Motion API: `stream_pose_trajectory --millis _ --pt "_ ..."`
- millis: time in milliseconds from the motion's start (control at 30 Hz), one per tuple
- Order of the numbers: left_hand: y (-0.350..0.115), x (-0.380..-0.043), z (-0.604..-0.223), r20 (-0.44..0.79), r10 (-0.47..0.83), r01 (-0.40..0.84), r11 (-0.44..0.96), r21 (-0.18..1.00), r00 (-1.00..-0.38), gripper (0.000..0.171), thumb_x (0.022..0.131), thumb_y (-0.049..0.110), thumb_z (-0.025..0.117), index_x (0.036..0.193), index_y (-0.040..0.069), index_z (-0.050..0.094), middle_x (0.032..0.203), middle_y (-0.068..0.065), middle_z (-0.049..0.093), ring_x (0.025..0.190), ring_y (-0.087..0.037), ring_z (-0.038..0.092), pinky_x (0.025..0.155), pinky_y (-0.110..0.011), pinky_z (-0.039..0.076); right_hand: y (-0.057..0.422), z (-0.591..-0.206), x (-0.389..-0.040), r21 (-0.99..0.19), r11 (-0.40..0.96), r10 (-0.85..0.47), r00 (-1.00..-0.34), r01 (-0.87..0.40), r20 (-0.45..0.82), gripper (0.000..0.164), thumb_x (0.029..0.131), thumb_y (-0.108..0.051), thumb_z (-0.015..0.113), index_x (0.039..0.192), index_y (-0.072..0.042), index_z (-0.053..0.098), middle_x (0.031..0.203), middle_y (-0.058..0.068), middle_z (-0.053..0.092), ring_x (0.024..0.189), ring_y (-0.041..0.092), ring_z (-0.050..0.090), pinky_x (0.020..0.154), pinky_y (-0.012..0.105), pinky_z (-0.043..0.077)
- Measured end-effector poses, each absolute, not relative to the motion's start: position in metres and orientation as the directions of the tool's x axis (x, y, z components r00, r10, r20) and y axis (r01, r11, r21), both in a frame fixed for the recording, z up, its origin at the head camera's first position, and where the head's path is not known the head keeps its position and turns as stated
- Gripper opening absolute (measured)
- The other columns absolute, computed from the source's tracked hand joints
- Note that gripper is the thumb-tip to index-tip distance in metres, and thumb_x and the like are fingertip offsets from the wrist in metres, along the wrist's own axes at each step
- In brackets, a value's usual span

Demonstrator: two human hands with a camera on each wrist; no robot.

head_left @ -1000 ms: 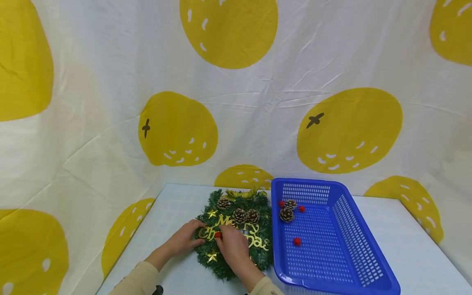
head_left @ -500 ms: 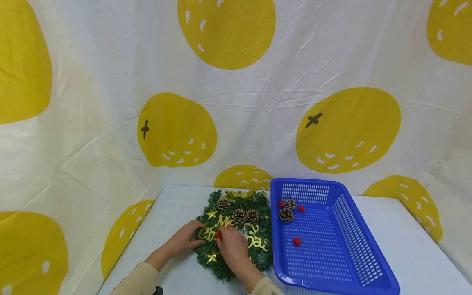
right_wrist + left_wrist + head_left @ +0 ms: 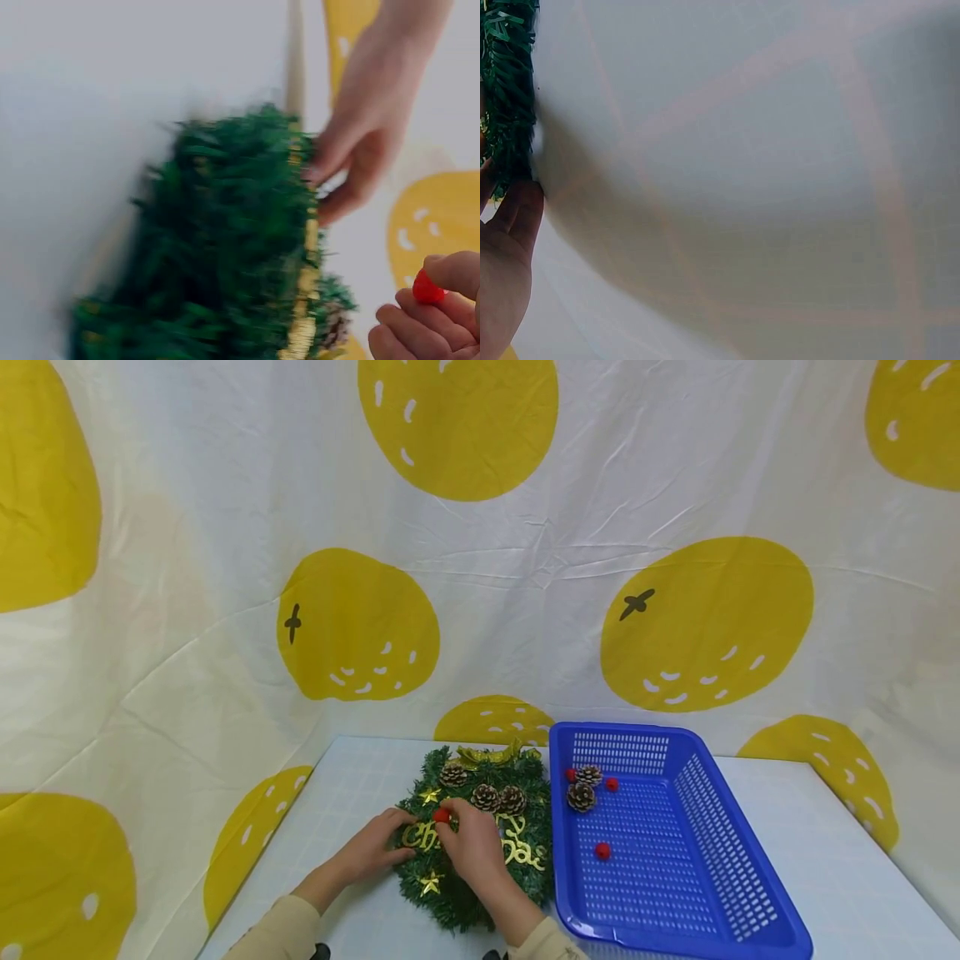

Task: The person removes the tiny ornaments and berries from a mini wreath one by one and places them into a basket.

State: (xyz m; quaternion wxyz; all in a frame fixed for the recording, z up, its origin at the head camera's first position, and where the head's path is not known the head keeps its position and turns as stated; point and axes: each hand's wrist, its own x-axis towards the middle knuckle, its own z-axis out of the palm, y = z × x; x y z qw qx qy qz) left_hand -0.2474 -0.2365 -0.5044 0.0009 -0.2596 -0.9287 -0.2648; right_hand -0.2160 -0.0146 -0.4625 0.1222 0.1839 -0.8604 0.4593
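Note:
A green Christmas wreath (image 3: 480,893) lies on the table, with gold lettering (image 3: 525,852), gold stars, pine cones and a gold bow on it. At its left edge, my left hand (image 3: 375,847) grips the greenery between thumb and fingers; the left wrist view shows these fingertips at the rim of the wreath (image 3: 510,97). My right hand (image 3: 474,843) pinches a small red ball (image 3: 441,816) between thumb and forefinger over the wreath's left middle. That ball (image 3: 427,287) shows apart from the greenery in the right wrist view. The right hand covers part of the lettering.
To the right of the wreath stands a blue plastic basket (image 3: 757,860), its left wall close beside the greenery. Two pine cones (image 3: 581,797) and several red balls (image 3: 602,851) lie inside. A fruit-print cloth (image 3: 495,635) hangs behind the white table (image 3: 360,777).
My right hand has risen from the lettering with the red ball, which now sits higher in the head view. My left hand has stayed at the wreath's edge.

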Motion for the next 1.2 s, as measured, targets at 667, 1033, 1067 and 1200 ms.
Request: stream_pose_trajectory --millis 667,1033,1067,1200 --pt "-0.236 -0.246 -0.505 0.139 0.483 0.485 0.728 0.484 -0.864 0.047 0.093 0.029 0.069 0.129 0.002 0.056 0.124 -0.01 0.056 0.114 -0.032 0.055 0.095 -0.051 0.047 0.019 -0.387 -0.232 -0.837 0.373 -0.152 -0.916 -0.401 0.371 0.03 0.096 -0.015 0.065 0.125 -0.008 0.066 0.112 0.01 0.07 0.099 0.025 0.069 0.056 0.027 0.049" --pt "-0.237 -0.246 -0.506 0.146 0.495 0.499 0.722 0.48 -0.857 0.047 0.093 0.029 0.069 0.129 0.001 0.055 0.125 -0.012 0.055 0.114 -0.033 0.055 0.095 -0.052 0.047 0.054 -0.362 -0.263 -0.819 0.474 -0.029 -0.935 -0.324 0.354 0.034 0.094 -0.017 0.067 0.127 -0.008 0.065 0.116 0.012 0.069 0.102 0.027 0.068 0.076 0.039 0.058" --pt "-0.237 -0.246 -0.506 0.144 0.493 0.497 0.723 0.481 -0.858 0.048 0.093 0.029 0.069 0.129 0.001 0.055 0.125 -0.011 0.055 0.115 -0.033 0.055 0.095 -0.052 0.046 0.058 -0.361 -0.265 -0.808 0.494 -0.017 -0.932 -0.322 0.361 0.035 0.094 -0.017 0.067 0.128 -0.008 0.064 0.116 0.013 0.069 0.102 0.027 0.068 0.076 0.04 0.058" --pt "-0.236 -0.247 -0.506 0.136 0.49 0.49 0.728 0.48 -0.861 0.048 0.093 0.029 0.069 0.13 0.002 0.055 0.126 -0.011 0.055 0.116 -0.033 0.054 0.096 -0.052 0.046 0.074 -0.361 -0.277 -0.79 0.541 0.018 -0.935 -0.288 0.353 0.037 0.096 -0.017 0.064 0.131 -0.004 0.062 0.118 0.016 0.068 0.104 0.03 0.067 0.079 0.043 0.056"
